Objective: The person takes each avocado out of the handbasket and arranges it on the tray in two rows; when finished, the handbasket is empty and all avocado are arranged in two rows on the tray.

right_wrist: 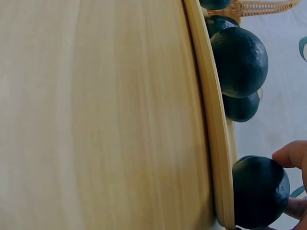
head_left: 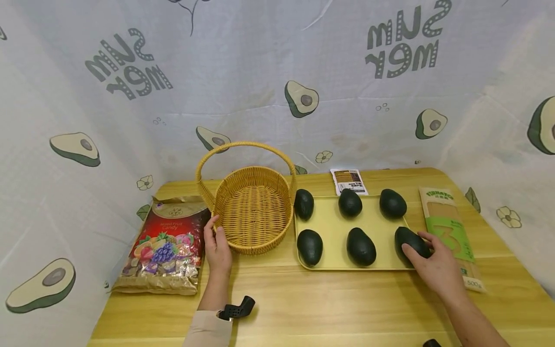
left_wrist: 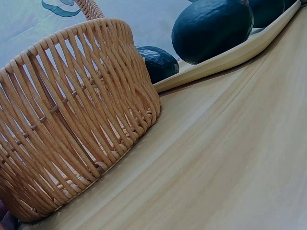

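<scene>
My right hand [head_left: 440,265] grips a dark green avocado [head_left: 409,242] at the front right corner of a pale yellow tray [head_left: 329,217], thumb on the near side and fingers on the far side. In the right wrist view, a finger and thumb lie against this avocado [right_wrist: 259,191]. Several more avocados, such as one at the tray's front middle [head_left: 361,246], lie apart in two rows. My left hand [head_left: 218,250] rests against the front left side of a round wicker basket [head_left: 253,212] with a tall handle; nothing lies inside it.
A red and gold bag of fruit candy [head_left: 166,246] lies left of the basket. Right of the tray is a green-labelled pack of noodles [head_left: 451,231]. Behind the tray lies a small printed packet [head_left: 348,181]. An avocado-print curtain [head_left: 243,72] hangs behind the wooden table [head_left: 303,303].
</scene>
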The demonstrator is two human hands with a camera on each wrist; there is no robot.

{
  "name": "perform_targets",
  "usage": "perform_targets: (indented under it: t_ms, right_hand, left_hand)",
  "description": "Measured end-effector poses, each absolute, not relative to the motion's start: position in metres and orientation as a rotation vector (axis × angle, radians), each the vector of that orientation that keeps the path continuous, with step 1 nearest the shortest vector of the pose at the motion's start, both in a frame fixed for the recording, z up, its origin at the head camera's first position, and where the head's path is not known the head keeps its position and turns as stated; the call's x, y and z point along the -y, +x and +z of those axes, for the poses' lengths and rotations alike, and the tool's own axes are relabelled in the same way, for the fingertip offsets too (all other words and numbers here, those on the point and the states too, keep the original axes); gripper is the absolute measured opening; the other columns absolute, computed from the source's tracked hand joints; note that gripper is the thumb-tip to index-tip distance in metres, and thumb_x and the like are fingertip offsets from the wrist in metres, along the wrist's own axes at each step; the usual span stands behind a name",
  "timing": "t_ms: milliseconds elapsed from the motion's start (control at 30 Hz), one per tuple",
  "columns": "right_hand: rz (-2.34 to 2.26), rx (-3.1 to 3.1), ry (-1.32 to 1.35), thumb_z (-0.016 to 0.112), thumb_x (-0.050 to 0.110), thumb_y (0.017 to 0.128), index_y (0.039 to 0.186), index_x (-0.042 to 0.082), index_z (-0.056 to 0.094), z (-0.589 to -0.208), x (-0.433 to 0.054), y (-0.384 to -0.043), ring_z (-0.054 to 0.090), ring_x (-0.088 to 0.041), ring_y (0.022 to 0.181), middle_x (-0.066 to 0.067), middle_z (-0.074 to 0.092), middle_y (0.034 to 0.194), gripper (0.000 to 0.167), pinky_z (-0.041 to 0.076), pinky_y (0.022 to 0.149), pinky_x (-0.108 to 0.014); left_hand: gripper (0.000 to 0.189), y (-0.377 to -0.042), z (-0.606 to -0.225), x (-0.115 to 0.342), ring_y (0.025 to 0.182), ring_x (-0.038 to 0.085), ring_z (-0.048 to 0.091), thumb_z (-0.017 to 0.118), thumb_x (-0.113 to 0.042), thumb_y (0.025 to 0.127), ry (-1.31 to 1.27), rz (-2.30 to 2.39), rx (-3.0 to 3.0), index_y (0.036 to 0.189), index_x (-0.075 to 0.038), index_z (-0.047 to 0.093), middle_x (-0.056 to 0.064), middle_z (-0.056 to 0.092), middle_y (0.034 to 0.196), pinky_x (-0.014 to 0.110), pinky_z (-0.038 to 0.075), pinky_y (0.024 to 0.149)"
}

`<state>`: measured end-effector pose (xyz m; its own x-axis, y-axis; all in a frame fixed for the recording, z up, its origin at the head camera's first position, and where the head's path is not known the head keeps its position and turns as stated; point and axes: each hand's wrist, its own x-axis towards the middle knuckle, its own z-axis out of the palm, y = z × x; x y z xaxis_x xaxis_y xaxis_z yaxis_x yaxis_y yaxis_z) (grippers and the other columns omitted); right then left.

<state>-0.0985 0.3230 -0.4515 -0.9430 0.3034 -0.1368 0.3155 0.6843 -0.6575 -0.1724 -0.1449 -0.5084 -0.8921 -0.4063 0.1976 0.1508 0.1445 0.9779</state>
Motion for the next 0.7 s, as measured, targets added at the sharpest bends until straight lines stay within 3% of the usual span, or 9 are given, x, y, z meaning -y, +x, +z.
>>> perform_targets:
  t_ms: [467,700]
  right_hand:
    - [-1.158,-2.909,0.52,0.055,0.049,0.102,0.159,-0.005,0.023,-0.451,-0.322,-0.095,0.043,-0.062,0.127,-0.045,0.032,0.15,0.084,0.043,0.091,-0.067]
    - [-1.185,-2.925,0.549,0.054,0.049,0.102,0.159,-0.002,0.025,-0.443,-0.319,-0.09,0.04,-0.06,0.129,-0.041,0.03,0.152,0.082,0.041,0.092,-0.067]
  left_hand:
    - [0.037,-0.173,-0.509,0.144,0.155,0.032,0.025,0.039,-0.02,0.109,0.233,-1.798,1.991,0.143,-0.012,0.05,0.01,0.039,0.16,0.059,0.02,0.124]
    - [0.037,-0.173,-0.509,0.145,0.154,0.031,0.026,0.039,-0.022,0.109,0.245,-1.783,2.014,0.143,-0.015,0.05,0.008,0.038,0.161,0.06,0.021,0.123]
